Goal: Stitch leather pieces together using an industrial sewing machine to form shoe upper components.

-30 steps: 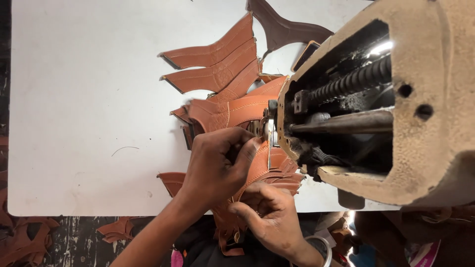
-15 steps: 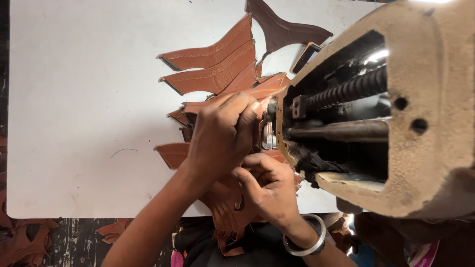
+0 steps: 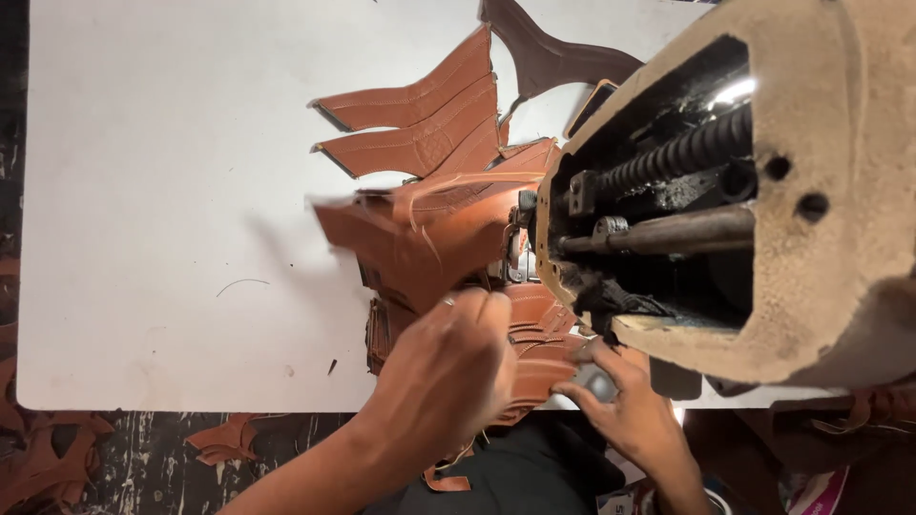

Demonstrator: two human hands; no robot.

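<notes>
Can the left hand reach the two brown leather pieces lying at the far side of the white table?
Probably yes. The left hand is on the leather stack, and only this low stack lies between it and the far pieces. The sewing machine head stands off to the right.

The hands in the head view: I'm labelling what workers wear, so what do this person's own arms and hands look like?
Both are bare: no gloves and no sleeves in view. The left hand shows a bare forearm running down to the frame's bottom edge, with no ring or watch visible. The right hand is bare too; its wrist is cut off at the bottom edge.
</notes>
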